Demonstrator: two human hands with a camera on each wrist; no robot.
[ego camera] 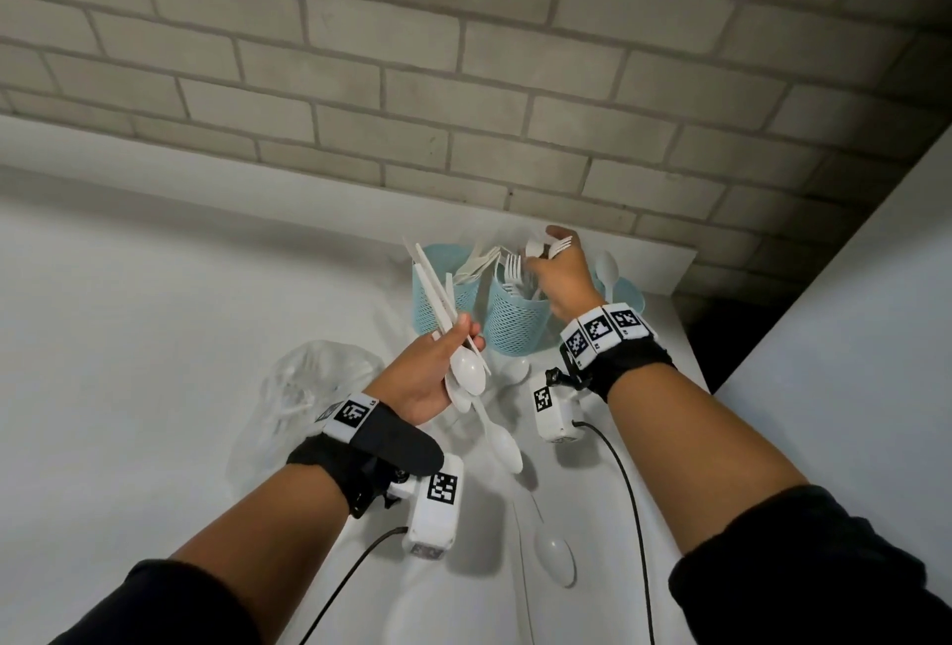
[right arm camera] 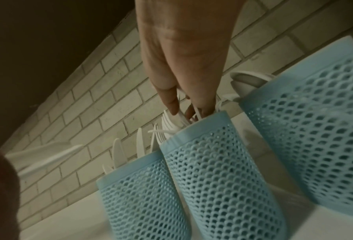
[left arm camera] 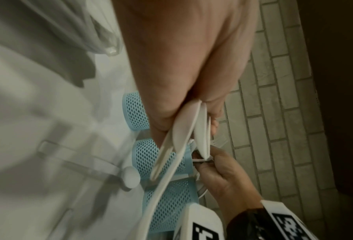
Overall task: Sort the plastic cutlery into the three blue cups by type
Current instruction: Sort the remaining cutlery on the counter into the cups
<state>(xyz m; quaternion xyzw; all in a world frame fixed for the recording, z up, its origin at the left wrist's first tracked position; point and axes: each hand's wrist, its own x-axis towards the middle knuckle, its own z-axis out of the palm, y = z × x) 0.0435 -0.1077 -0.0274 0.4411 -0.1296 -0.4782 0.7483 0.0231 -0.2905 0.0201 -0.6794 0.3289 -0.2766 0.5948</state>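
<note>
Three blue mesh cups stand in a row by the wall: the left cup (ego camera: 435, 291) holds knives, the middle cup (ego camera: 515, 325) forks (ego camera: 512, 266), the right cup (ego camera: 628, 294) a spoon. My left hand (ego camera: 458, 335) grips a bundle of white spoons and knives (ego camera: 466, 371) just in front of the left cup, bowls toward me. My right hand (ego camera: 546, 253) hovers over the middle cup and pinches a white fork (ego camera: 560, 246). In the right wrist view its fingertips (right arm camera: 172, 110) are at the fork stems above the middle cup (right arm camera: 216, 170).
Loose white spoons lie on the white table: one (ego camera: 502, 443) below my left hand, one (ego camera: 555, 559) near the front, one (ego camera: 515, 370) by the middle cup. A crumpled clear plastic bag (ego camera: 304, 387) sits at the left. A brick wall (ego camera: 463, 77) backs the cups.
</note>
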